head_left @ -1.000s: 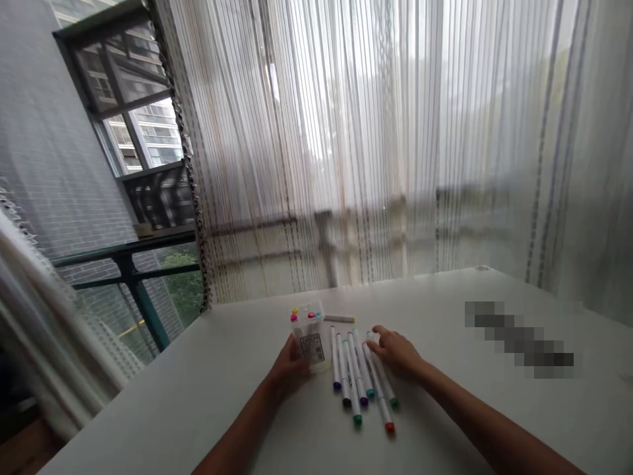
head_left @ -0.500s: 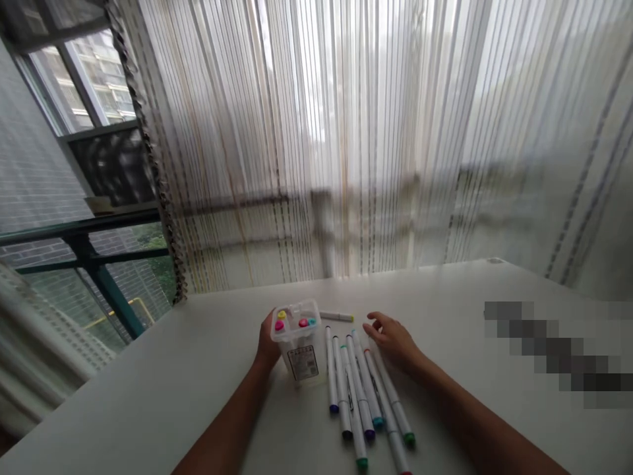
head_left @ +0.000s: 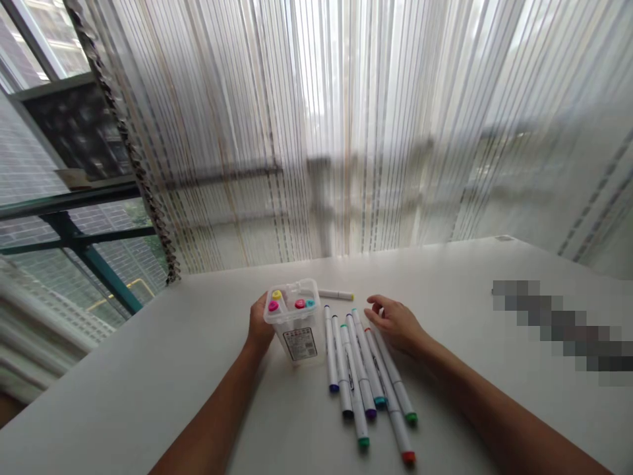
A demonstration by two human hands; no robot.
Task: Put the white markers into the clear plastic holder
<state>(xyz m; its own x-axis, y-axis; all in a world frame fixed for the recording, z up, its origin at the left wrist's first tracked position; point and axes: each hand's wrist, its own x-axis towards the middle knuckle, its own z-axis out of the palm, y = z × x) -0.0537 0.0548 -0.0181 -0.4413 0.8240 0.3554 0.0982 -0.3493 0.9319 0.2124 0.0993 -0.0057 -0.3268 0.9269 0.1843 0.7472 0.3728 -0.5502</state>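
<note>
My left hand (head_left: 258,324) is wrapped round the far left side of a clear plastic container (head_left: 293,330), its fingers partly hidden behind it. Inside the container stand several markers with yellow, pink, red and blue caps. To the right of it, several white markers (head_left: 357,369) lie side by side on the table, with blue, black, green, purple, teal and red ends. My right hand (head_left: 393,322) rests at the far right end of these markers. Its fingers are loosely bent and apart, with nothing in them. Behind the row lies a single marker (head_left: 336,294) with a yellow end.
The white table (head_left: 148,369) reaches back to a striped sheer curtain (head_left: 336,132). At the left are a window and a green railing (head_left: 99,264). A blurred-out patch (head_left: 558,326) covers something on the right side of the table.
The view has tilted down slightly, so the table and its things sit higher in the picture. Both hands keep about the same places by the container and the markers.
</note>
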